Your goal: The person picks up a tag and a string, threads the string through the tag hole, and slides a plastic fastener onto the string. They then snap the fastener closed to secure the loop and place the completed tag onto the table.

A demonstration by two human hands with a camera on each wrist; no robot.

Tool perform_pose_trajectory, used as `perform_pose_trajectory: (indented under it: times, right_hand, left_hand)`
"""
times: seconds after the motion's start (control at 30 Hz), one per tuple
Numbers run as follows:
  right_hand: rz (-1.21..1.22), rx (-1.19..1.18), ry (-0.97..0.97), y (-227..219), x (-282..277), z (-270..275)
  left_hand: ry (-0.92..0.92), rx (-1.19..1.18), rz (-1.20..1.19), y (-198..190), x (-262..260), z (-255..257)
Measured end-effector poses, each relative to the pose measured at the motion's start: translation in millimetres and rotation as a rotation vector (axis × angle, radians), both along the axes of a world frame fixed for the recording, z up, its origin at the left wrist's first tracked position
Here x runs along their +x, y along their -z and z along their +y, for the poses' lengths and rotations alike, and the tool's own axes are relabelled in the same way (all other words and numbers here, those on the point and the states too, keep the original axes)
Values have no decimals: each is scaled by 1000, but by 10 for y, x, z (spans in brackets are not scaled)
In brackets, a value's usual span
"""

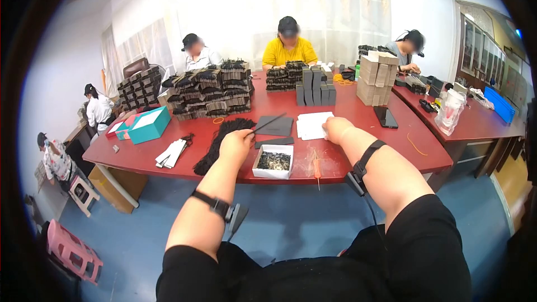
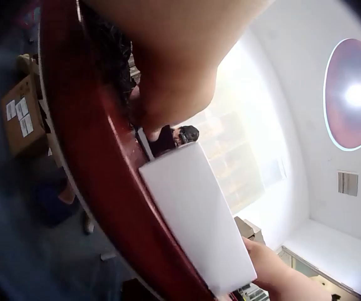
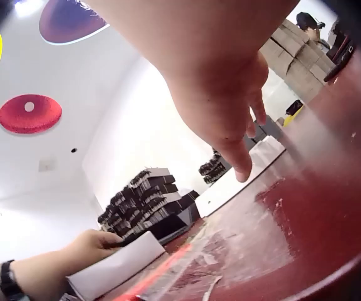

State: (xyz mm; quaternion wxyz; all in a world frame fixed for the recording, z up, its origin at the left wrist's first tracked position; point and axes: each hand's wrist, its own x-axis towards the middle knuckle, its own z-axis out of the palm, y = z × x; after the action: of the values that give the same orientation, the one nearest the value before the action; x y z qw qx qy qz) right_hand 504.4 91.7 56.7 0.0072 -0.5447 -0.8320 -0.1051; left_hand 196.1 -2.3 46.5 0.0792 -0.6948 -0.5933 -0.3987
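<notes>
My left hand (image 1: 236, 145) pinches a thin black strip (image 1: 269, 123) that slants up over a dark grey board (image 1: 278, 126). The tip of the right hand (image 1: 338, 128) touches the right side of a white card stack (image 1: 311, 125); in the right wrist view, the fingers of that hand (image 3: 221, 106) point down onto the white cards (image 3: 259, 160). A white box (image 1: 272, 173) of small dark and pale pieces stands between the arms, its side (image 2: 196, 213) large in the left wrist view. A black strand bundle (image 1: 215, 148) lies left of the left hand.
An orange-handled tool (image 1: 317, 167) lies near the front edge. Behind are stacked dark bundles (image 1: 210, 92), grey blocks (image 1: 316, 88), tan blocks (image 1: 376, 78) and a phone (image 1: 385, 117). A teal box (image 1: 150, 125) and white tags (image 1: 171, 153) sit left. Several people work around the room.
</notes>
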Motion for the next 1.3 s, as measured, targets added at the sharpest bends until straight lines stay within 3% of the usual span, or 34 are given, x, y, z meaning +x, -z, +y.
perform_pose_trajectory:
  times: [0.03, 0.1, 0.17, 0.23, 0.37, 0.43, 0.53, 0.6, 0.63, 0.7, 0.77, 0.83, 0.97, 1.1, 1.3]
  right_hand:
    - [3, 3, 0, 25, 10, 61]
    - [-12, 19, -5, 53, 24, 125]
    - [-66, 47, -26, 47, 15, 68]
    - [-132, 77, -52, 5, 26, -11]
    - [-124, 110, -76, -5, 102, -171]
    - [14, 251, -143, -36, 211, -292]
    - [187, 316, -132, -106, 335, -629]
    - [681, 376, -161, -64, 414, -863]
    - [675, 370, -157, -42, 442, -1001]
    - [1274, -89, -57, 101, 488, -1326]
    - [1494, -41, -169, 433, 524, -1617]
    - [1734, -255, -253, 672, 483, -1971]
    - [1573, -524, -270, 1115, 479, -2166]
    - [1670, -626, -215, 1268, 261, -2073]
    - [1809, -683, -250, 1517, 97, -1953]
  left_hand:
    - [0, 3, 3, -24, 33, -157]
    - [176, -68, -555, -39, 94, -493]
    - [290, -79, -808, 9, 184, -900]
    - [493, -100, -1062, 336, 184, -1075]
    - [998, -434, -1162, 691, 371, -1300]
    - [820, -577, -1009, 594, 584, -1429]
    - [878, -463, -907, 768, 921, -1301]
    - [875, -425, -892, 755, 1156, -1254]
    - [796, -443, -816, 764, 1235, -1190]
    - [721, -459, -747, 731, 1359, -1119]
    - [588, -439, -551, 659, 1442, -1102]
    - [559, -398, -532, 693, 1464, -1053]
    - [516, -422, -558, 686, 1442, -954]
    - [568, -288, -621, 1025, 1378, -1007]
    - [406, -417, -769, 1521, 814, -1135]
